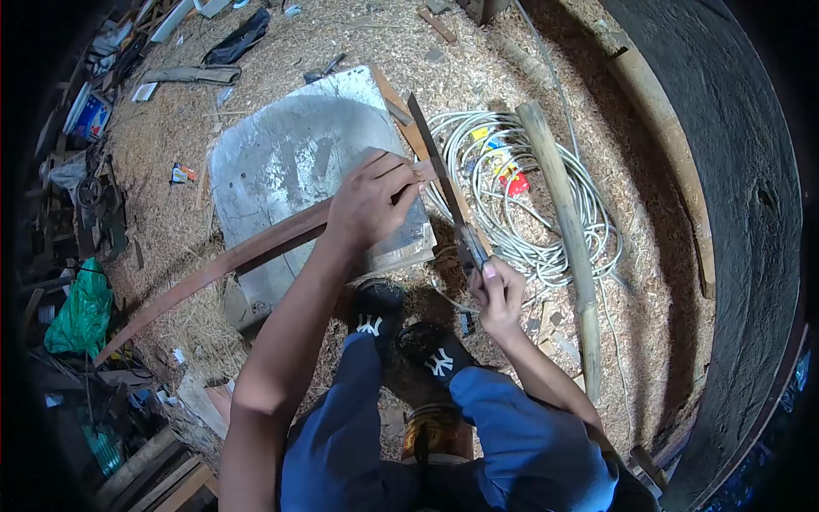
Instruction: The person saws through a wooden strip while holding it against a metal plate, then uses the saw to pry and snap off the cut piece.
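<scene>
My left hand [373, 198] is closed round a long reddish wooden strip [247, 253], near the strip's right end. The strip slants down to the far left, over a worn grey board [281, 162]. In my right hand [498, 294] is the handle of a long, narrow, dark blade [437, 158], with fingers wrapped round it. The blade points up and slightly left, and crosses beside the strip's end, just right of my left fingertips. Whether blade and strip touch, I cannot tell.
Right of the blade lies a coil of pale cable [546, 256], with a wooden pole [563, 205] across it. A big dark curved slab [725, 111] borders the right. A green plastic bag [81, 311] is at the left. Wood shavings cover the ground [162, 196].
</scene>
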Demonstrator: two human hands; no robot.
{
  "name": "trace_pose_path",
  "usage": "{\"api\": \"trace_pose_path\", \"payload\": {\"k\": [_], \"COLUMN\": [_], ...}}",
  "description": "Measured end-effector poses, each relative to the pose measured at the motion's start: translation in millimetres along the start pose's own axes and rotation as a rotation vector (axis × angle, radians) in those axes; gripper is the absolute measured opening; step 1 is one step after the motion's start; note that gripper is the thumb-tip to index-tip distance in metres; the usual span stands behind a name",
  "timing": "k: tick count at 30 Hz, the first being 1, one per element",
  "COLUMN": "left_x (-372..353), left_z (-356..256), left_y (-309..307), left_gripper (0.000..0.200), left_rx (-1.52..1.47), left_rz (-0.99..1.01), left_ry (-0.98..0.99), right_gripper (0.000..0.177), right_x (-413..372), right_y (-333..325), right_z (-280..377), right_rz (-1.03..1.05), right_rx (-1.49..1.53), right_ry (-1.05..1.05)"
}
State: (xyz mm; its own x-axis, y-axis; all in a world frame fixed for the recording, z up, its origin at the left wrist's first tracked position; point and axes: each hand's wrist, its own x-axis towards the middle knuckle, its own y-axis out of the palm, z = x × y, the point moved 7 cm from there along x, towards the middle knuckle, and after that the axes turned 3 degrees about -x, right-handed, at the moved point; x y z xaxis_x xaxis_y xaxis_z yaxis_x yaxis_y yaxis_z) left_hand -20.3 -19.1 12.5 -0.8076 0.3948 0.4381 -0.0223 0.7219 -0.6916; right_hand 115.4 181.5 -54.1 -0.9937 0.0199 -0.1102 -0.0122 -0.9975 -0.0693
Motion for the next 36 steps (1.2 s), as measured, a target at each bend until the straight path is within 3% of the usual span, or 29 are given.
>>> {"api": "trace_pose_path", "payload": {"k": [3,5,8,15,22,28,36], "left_x": [1.0,1.2,-0.1,0.3,-2.2,-0.1,-3.8], "left_z": [0.5,1.4,-0.2,0.5,1.0,0.4,-3.1], "left_y": [-1.7,-0.7,-1.8,-1.6,0.0,-1.1,-0.2], "left_gripper": [0.010,0.010,0.010,0.010,0.009,0.009,0.009], "left_rx": [-0.001,-0.024,-0.027,0.005,-0.023,-0.010,-0.017], "left_rz": [-0.007,0.011,-0.032,0.000,-0.007,-0.016,0.001], "left_ry": [0.010,0.002,0.003,-0.006,-0.026,-0.014,-0.001], "right_gripper": [0.046,0.048,0.045,0.050,0.049,0.046,0.046], "right_x": [-15.4,-47.3,-67.7,1.7,-60.6,10.6,-59.1], "right_y": [-6.6,-22.1,-39.3,3.4,-27.1,5.7,-27.1], "right_z": [4.8,-4.1,-12.7,3.4,0.4,6.3,1.8], "right_rz": [0.009,-0.002,-0.030,-0.003,0.026,-0.054,0.007], "right_rx": [0.034,-0.141,-0.024,0.012,0.066,0.083,0.048], "right_ry": [-0.002,-0.039,-0.011,0.030,0.025,0.021,0.050]}}
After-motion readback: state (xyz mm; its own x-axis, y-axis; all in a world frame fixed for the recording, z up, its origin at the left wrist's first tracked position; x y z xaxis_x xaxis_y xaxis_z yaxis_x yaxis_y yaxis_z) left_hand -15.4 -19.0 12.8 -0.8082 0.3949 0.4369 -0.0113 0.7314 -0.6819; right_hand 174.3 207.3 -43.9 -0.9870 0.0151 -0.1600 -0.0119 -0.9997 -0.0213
